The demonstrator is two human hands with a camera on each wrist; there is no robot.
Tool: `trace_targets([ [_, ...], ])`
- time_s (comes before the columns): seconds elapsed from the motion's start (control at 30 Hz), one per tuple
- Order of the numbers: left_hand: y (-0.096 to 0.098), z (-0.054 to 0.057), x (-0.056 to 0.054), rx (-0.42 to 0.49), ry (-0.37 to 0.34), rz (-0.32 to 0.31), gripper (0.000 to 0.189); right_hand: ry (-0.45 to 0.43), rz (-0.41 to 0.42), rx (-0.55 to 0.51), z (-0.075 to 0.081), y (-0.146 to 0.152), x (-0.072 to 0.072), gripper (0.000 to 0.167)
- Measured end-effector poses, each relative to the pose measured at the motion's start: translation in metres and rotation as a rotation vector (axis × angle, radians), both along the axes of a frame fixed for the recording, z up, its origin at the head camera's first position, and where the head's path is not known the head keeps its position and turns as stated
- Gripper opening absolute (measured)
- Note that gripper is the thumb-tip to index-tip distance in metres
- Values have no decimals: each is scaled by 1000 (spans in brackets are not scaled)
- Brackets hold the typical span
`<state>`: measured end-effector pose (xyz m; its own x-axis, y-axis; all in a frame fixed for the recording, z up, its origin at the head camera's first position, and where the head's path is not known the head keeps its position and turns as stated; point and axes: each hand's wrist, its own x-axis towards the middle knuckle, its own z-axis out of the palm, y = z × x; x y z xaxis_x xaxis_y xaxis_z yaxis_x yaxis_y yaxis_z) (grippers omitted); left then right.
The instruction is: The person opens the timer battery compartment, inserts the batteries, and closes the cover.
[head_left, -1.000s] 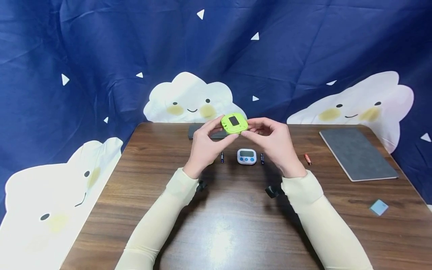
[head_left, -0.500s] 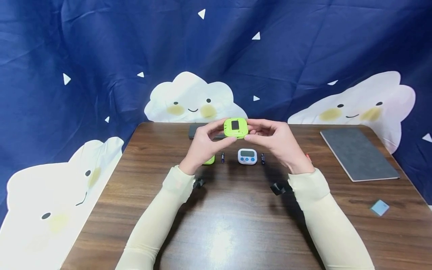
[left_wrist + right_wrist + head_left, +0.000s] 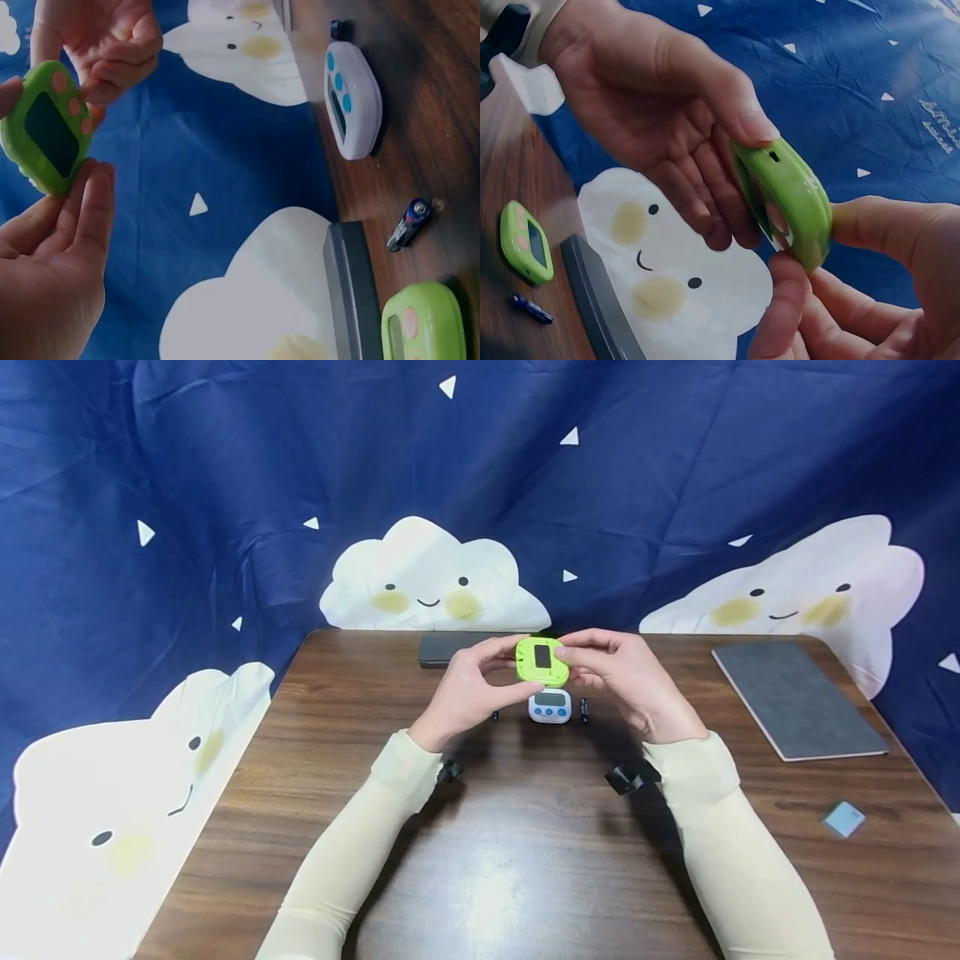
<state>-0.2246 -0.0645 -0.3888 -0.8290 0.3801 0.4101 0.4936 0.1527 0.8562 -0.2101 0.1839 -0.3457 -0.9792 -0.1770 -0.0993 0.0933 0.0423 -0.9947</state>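
The green timer [image 3: 532, 674] is located near the centre of the head frame, raised above the surface [image 3: 315, 752]. Both hands are clamped on it. The left hand [image 3: 474, 690] grips it from the left, thumb at the lower edge and fingers at the upper edge. The right hand [image 3: 632, 683] pinches the right side, thumb resting on the back face. The back face, bearing a black rectangular patch, points toward the head camera; the display and pink buttons show in the left wrist frame.

The white timer [image 3: 550, 712] lies face up on the surface, directly below the green timer in the head frame. One battery [image 3: 584, 710] lies just right of it. A second battery [image 3: 409, 225] and the spare green timer [image 3: 431, 324] lie at the lower right of the left wrist frame. A dark case [image 3: 448, 651] sits behind the left hand. A grey notebook [image 3: 797, 700] lies at the right of the head frame; a light blue block [image 3: 844, 819] lies below it.
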Motion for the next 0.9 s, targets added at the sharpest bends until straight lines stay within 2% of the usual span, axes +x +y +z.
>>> trace_targets([
  [0.13,4,-1,1,-11,3,9,63,-18,0,-33,-2,0,-2,19],
  [0.43,7,-2,4,-47,-43,34,75,9,-58,22,-2,-4,-2,34],
  [0.7,6,-3,3,-50,-18,26,70,7,-69,52,-3,-4,-2,32],
  [0.9,3,-3,1,-41,-17,28,68,-2,-55,17,-2,-3,-3,32],
])
